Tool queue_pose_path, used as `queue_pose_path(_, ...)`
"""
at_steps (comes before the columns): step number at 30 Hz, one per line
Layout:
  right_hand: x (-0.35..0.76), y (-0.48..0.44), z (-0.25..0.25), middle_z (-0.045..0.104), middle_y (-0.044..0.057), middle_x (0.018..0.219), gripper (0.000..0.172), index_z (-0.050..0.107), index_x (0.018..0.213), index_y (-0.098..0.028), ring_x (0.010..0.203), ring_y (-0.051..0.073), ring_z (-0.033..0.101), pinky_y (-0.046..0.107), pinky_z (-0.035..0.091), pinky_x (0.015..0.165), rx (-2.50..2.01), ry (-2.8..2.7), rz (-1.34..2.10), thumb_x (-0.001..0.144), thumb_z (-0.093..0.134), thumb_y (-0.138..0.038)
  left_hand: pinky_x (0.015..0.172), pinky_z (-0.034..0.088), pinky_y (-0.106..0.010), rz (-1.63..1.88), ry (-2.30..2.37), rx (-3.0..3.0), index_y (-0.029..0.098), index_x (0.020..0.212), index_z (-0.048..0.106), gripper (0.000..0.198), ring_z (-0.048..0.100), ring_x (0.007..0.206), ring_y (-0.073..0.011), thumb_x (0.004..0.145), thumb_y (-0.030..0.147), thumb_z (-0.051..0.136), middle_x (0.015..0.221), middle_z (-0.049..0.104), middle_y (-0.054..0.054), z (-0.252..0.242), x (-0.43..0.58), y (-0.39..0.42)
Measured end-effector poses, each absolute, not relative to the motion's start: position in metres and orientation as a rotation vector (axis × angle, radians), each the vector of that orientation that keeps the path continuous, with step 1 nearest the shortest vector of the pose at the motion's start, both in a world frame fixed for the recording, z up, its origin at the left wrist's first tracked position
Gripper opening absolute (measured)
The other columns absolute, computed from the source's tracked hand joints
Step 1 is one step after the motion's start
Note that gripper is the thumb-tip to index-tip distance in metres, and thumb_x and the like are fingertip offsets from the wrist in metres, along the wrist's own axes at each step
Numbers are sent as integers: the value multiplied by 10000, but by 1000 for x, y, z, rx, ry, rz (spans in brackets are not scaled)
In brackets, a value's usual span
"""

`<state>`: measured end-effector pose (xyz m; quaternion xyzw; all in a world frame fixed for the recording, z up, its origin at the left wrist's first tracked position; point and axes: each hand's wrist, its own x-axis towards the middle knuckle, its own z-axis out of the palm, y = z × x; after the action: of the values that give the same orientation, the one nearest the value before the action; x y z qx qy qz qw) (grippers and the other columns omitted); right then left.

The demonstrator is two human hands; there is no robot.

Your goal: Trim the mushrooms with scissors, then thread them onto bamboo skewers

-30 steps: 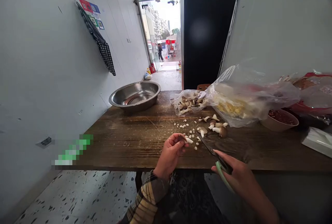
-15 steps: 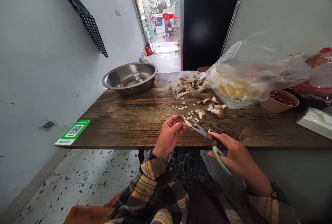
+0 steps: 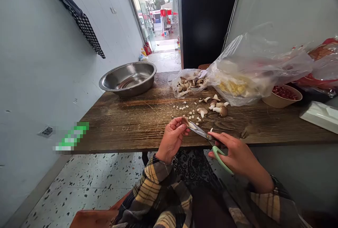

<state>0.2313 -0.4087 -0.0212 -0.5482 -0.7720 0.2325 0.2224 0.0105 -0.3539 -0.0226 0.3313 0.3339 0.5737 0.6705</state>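
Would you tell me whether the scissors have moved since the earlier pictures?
Yes: judged against the loose mushrooms, the scissors in the right hand have swung left to the mushroom in the left hand.

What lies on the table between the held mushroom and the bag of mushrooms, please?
Scattered white stem trimmings and a few loose mushrooms, seen in the head view.

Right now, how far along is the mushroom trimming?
Done: small white stem bits lie scattered on the wooden table. In hand: the left hand holds a mushroom at the blades of the scissors gripped by the right hand. Left: several loose mushrooms beside the clear bag, which holds more. No mushrooms show in the steel basin.
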Motion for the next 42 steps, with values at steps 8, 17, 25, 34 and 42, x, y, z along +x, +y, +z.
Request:
queue_pose_path(8, 231, -404, -20, 648, 36, 1004, 552, 536, 1326, -276, 856, 204, 627, 324, 501, 787, -1494, -2146, 663, 807, 664, -415, 558, 466, -194, 1287, 777, 772, 133, 924, 651, 277, 598, 610, -78, 684, 198, 774, 821, 646, -16, -24, 9, -354)
queue_pose_path(17, 234, -401, -21, 679, 41, 945, 496, 588, 1284, -257, 797, 203, 650, 325, 510, 764, -1472, -2182, 674, 824, 624, -439, 560, 480, -205, 1294, 801, 753, 136, 940, 632, 330, 606, 609, -84, 665, 221, 793, 800, 640, 0, -28, 12, -353)
queue_pose_path(25, 238, -395, -17, 693, 109, 1154, 552, 629, 1253, -196, 1003, 284, 661, 365, 526, 833, -1461, -2092, 798, 768, 673, -456, 566, 498, -197, 1266, 809, 663, 118, 908, 609, 351, 610, 599, -80, 634, 210, 809, 750, 632, 5, -28, 16, -351)
queue_pose_path(34, 246, -381, 5, 737, 80, 1044, 592, 627, 1259, -166, 963, 297, 678, 390, 530, 831, -1482, -2079, 1086, 754, 666, -472, 567, 516, -225, 1305, 798, 655, 121, 871, 585, 343, 630, 589, -103, 636, 236, 807, 735, 650, -4, -16, 21, -354)
queue_pose_path(42, 246, -378, 3, 716, 82, 1129, 567, 629, 1256, -172, 1016, 291, 666, 383, 525, 873, -1449, -2156, 1006, 764, 665, -453, 561, 513, -222, 1326, 790, 664, 125, 865, 583, 356, 628, 572, -101, 618, 227, 818, 719, 654, 5, -14, 22, -355)
